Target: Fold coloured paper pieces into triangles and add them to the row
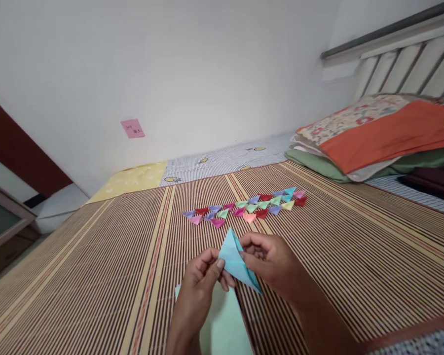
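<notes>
The left hand (197,291) and right hand (279,264) pinch 1 blue folded paper (232,256), apparently mid-fold; its open flap calls for steady fingers.

Apparently folded blue paper (232,255) in hands (202,278)

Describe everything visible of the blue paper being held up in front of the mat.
The light blue paper is folded into a roughly triangular shape, with a crease across it and layers standing apart along its right side. It looks thin and matte. One point is up, another down to the right. It is held above the striped mat, the left hand pinching its left corner and the right hand at its open right side.
</notes>
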A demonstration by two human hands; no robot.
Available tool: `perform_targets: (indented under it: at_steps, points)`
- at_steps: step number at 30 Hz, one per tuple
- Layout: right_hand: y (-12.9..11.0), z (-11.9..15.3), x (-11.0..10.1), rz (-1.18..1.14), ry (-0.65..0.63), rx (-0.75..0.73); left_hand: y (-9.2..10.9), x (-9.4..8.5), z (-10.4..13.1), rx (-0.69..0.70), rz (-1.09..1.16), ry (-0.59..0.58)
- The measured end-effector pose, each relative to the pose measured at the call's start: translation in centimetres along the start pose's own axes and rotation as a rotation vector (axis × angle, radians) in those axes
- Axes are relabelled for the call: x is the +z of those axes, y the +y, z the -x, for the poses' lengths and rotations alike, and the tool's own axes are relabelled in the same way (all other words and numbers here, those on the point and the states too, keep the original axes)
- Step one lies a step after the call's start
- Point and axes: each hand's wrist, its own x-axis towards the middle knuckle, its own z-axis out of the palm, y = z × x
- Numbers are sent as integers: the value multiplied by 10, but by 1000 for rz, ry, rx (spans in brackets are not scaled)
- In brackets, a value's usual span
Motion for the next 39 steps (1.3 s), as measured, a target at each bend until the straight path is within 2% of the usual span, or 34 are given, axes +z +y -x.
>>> perform_targets:
  at_steps: [5,9,13,16,23,34,39]
  points:
    - [9,-2,-3,-63,-30,-11,0,-1,1,-3,41,-22]
    - [12,-3,-4,-83,-48,-21,-2,-2,1,8,66,27]
    - [6,-2,-5,9,80,-182,-4,-3,-1,7,88,115]
    - [-3,-1,-3,144,24,-259,-3,-3,-2,6,98,138]
    - [-4,-1,-2,250,-52,-302,-3,-1,-2,0,108,157]
    - [-6,-1,6,270,-15,-331,-5,1,-4,4,190,179]
    - [-4,1,6,233,28,-277,-4,2,-5,-14,272,181]
